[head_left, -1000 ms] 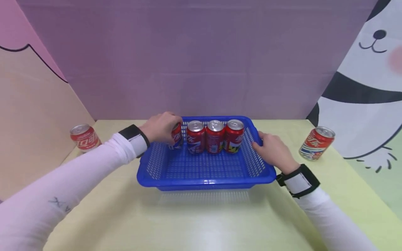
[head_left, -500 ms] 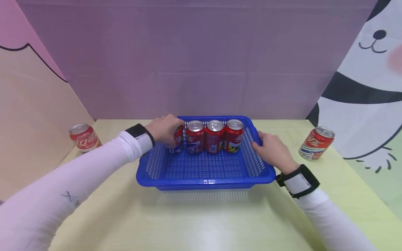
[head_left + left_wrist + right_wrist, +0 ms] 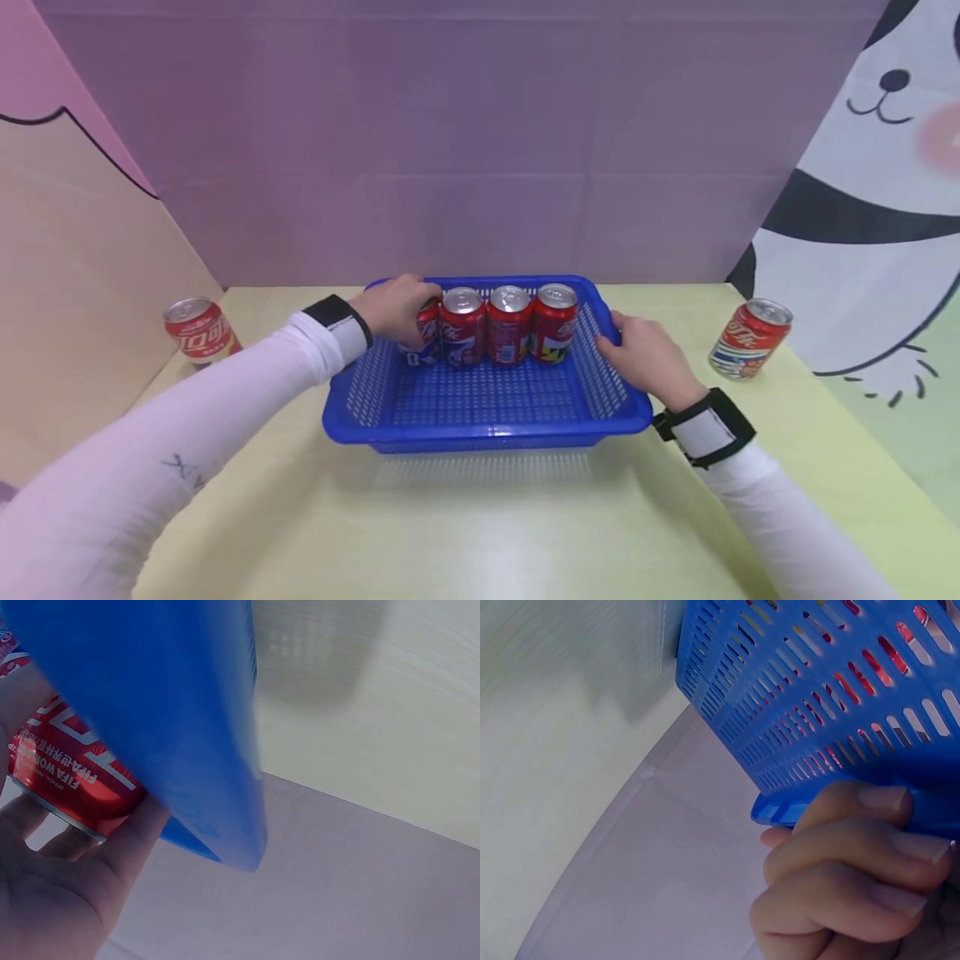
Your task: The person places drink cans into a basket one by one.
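My left hand (image 3: pixel 397 310) grips a red soda can (image 3: pixel 428 333) by its upper part, at the left end of a row inside the blue plastic basket (image 3: pixel 480 433). In the left wrist view the fingers and thumb lie around this can (image 3: pixel 82 769), partly hidden by the basket wall (image 3: pixel 180 735). Three more red cans stand upright to its right: one close beside it (image 3: pixel 462 329), a middle one (image 3: pixel 509 327) and a right one (image 3: pixel 554 325). My right hand (image 3: pixel 651 360) holds the basket's right rim, its fingers (image 3: pixel 847 877) curled under the edge in the right wrist view.
One red can (image 3: pixel 202 332) stands on the table at the left, partly behind my left sleeve. Another can (image 3: pixel 750 340), red with a striped base, stands at the right. A purple backdrop (image 3: pixel 480 150) rises behind the pale table (image 3: pixel 465 525).
My left hand has shifted a little to the right with its can, narrowing the gap to the neighbouring can. The right hand keeps its hold on the rim.
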Demonstrator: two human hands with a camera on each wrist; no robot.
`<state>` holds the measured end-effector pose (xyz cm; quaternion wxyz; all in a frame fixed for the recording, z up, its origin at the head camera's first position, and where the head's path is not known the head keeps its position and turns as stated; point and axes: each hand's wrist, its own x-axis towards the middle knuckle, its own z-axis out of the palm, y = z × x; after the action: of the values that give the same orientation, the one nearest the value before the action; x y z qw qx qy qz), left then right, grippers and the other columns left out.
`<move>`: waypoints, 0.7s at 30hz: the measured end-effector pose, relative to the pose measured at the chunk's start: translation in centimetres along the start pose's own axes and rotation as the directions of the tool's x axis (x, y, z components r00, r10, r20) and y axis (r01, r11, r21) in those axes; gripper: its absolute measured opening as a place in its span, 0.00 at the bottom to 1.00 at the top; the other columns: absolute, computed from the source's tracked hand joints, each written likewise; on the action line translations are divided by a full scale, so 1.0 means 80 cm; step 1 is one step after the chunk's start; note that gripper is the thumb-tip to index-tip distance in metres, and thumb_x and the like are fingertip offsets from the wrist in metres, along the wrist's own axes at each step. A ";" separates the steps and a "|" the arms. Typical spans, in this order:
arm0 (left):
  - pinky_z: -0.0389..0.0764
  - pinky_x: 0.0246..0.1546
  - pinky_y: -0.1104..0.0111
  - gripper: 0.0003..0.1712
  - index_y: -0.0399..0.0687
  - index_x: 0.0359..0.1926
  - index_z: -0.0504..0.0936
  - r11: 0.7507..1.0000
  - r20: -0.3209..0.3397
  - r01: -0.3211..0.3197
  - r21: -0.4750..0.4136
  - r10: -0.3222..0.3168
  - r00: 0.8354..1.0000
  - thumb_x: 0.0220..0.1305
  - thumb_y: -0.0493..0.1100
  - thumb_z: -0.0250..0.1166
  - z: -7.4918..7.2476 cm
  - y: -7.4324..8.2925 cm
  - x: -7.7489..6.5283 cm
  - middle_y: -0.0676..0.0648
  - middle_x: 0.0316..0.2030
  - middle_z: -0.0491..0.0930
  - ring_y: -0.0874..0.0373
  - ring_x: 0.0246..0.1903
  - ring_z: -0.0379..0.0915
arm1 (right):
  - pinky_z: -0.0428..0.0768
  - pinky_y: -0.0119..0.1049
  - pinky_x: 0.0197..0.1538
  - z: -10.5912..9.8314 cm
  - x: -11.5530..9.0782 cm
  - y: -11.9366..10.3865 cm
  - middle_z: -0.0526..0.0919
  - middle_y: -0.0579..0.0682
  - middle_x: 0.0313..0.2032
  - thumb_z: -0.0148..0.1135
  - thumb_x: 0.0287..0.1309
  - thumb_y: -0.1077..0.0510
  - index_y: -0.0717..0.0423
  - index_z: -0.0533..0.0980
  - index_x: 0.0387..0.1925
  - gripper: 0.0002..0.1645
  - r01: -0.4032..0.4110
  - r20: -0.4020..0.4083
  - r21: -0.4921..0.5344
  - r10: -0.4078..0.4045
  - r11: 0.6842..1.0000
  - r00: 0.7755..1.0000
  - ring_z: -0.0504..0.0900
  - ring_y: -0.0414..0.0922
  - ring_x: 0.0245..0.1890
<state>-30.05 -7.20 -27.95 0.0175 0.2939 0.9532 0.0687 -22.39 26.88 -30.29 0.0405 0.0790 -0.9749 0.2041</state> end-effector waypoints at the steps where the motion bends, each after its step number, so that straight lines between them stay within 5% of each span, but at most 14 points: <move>1: 0.80 0.43 0.56 0.41 0.43 0.58 0.78 1.000 -0.002 -0.002 0.001 0.002 1.000 0.37 0.38 0.81 0.001 -0.001 -0.002 0.41 0.46 0.77 0.48 0.46 0.73 | 0.84 0.49 0.37 0.001 0.001 0.000 0.80 0.72 0.44 0.56 0.68 0.56 0.76 0.61 0.67 0.35 0.002 0.002 0.002 -0.002 1.000 1.000 0.84 0.53 0.31; 8: 0.71 0.57 0.47 0.49 0.39 0.72 0.62 0.999 0.027 -0.008 -0.052 0.009 1.000 0.52 0.44 0.74 -0.011 -0.005 -0.021 0.31 0.63 0.63 0.37 0.61 0.63 | 0.84 0.42 0.30 0.001 0.003 -0.003 0.82 0.70 0.40 0.55 0.69 0.57 0.77 0.60 0.67 0.35 0.001 0.025 0.019 -0.001 1.000 1.000 0.83 0.50 0.26; 13: 0.64 0.61 0.43 0.43 0.37 0.72 0.60 0.997 -0.087 -0.028 -0.073 0.022 0.996 0.61 0.45 0.67 -0.033 -0.021 -0.055 0.29 0.66 0.59 0.34 0.65 0.56 | 0.83 0.40 0.27 -0.002 0.004 -0.006 0.82 0.69 0.39 0.55 0.69 0.57 0.77 0.60 0.67 0.35 0.008 0.027 0.013 -0.008 1.000 1.000 0.83 0.50 0.25; 16: 0.64 0.61 0.43 0.38 0.34 0.70 0.62 0.995 -0.168 -0.014 -0.094 -0.002 0.986 0.63 0.44 0.65 -0.040 -0.031 -0.077 0.28 0.65 0.60 0.34 0.65 0.57 | 0.84 0.46 0.34 -0.003 0.004 -0.006 0.80 0.72 0.43 0.55 0.69 0.56 0.77 0.60 0.67 0.35 0.009 0.026 -0.001 -0.009 1.000 1.000 0.83 0.54 0.30; 21: 0.62 0.62 0.44 0.34 0.29 0.67 0.64 0.976 -0.283 0.045 -0.215 -0.107 0.953 0.67 0.44 0.61 -0.023 -0.040 -0.110 0.29 0.64 0.63 0.35 0.64 0.57 | 0.82 0.56 0.44 -0.004 0.003 -0.004 0.78 0.75 0.47 0.55 0.69 0.56 0.78 0.59 0.67 0.36 0.002 0.033 -0.020 -0.001 1.000 0.999 0.84 0.58 0.35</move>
<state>-24.72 -14.98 -26.68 -0.0907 0.2400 0.9437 0.2091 -22.58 26.70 -29.81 0.0256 0.0827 -0.9774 0.1931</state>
